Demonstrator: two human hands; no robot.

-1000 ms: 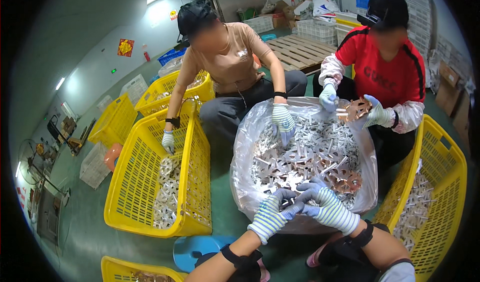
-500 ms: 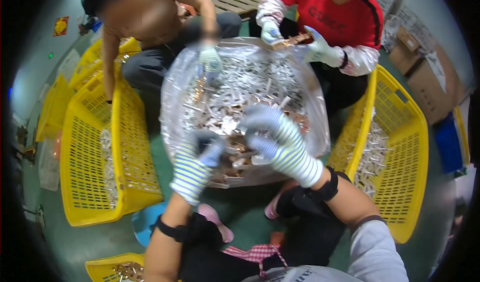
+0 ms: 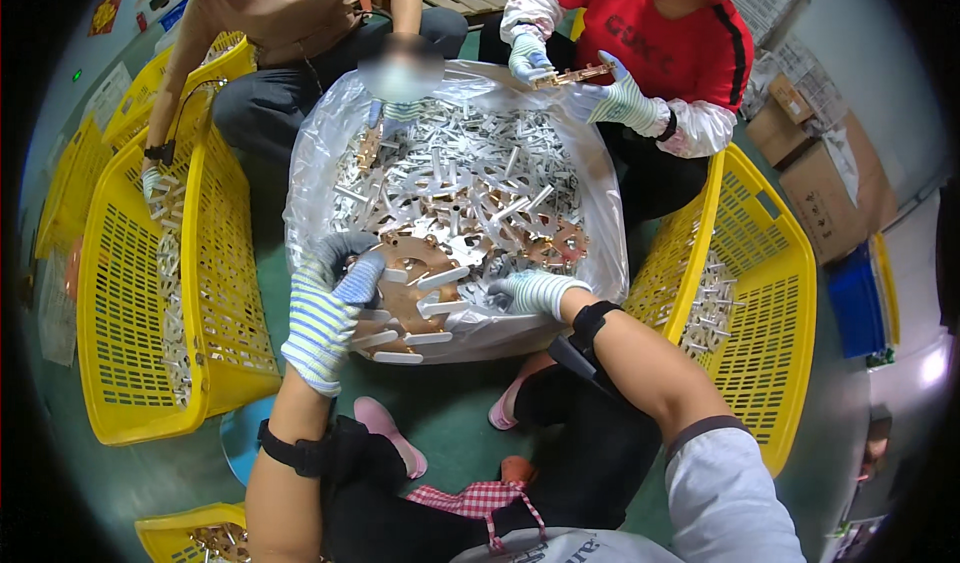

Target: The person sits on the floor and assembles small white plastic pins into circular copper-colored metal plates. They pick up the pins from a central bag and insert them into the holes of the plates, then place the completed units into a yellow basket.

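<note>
Off to the left of the person's left grip, a long yellow basket is standing on the green floor, holding a strip of pale metal pieces along its bottom; it sits within arm's reach of the pile, and a co-worker's gloved hand is resting in it at the far end.

The left hand, in a striped work glove, is curling over the near left edge of a copper-coloured round stamped part with silvery tabs sticking out around its rim. The fingers are wrapped round the part's edge, so this grip is pressed closed on the part, probably to steady it at the lip of the bag.

Just beyond both hands, a clear plastic bag is lying wide open, its sides rolled down so the heap of silvery strips and copper pieces stays reachable from all sides.

The right hand is lying at the part's right side, fingers pointing toward it and partly tucked among the strips; I cannot tell whether this grip is pinching anything.

Far beyond the right grip, another co-worker's gloved hands are holding a copper strip above the bag. To the right of the right grip, a second yellow basket is catching more pale pieces.
</note>
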